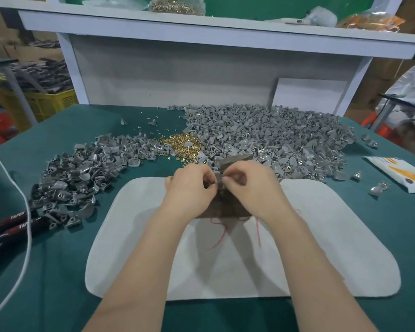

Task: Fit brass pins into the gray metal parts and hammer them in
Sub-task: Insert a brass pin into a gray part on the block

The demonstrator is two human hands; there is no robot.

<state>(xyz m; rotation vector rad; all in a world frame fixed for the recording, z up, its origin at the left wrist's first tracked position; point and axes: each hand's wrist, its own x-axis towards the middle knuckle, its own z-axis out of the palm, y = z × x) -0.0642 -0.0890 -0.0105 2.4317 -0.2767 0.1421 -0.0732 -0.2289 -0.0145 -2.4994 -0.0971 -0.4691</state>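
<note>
Brass pins [181, 144] lie heaped just beyond the pad [321, 236], within easy reach, while the left hand [189, 188] and right hand [252, 185], fingers curled, pinch one gray part [218, 185] between them over the block [225, 210], probably steadying it to seat a pin too small to see.

- gray metal parts [273, 133] — small matte castings, heaped in a broad pile at the back right; a darker second pile [77, 178] sprawls to the left.
- brass pins [181, 144] — tiny, shiny, in a loose mound between the two piles.
- single gray part [218, 185] — pinched between left hand [189, 185] and right hand [252, 183], mostly hidden.
</note>
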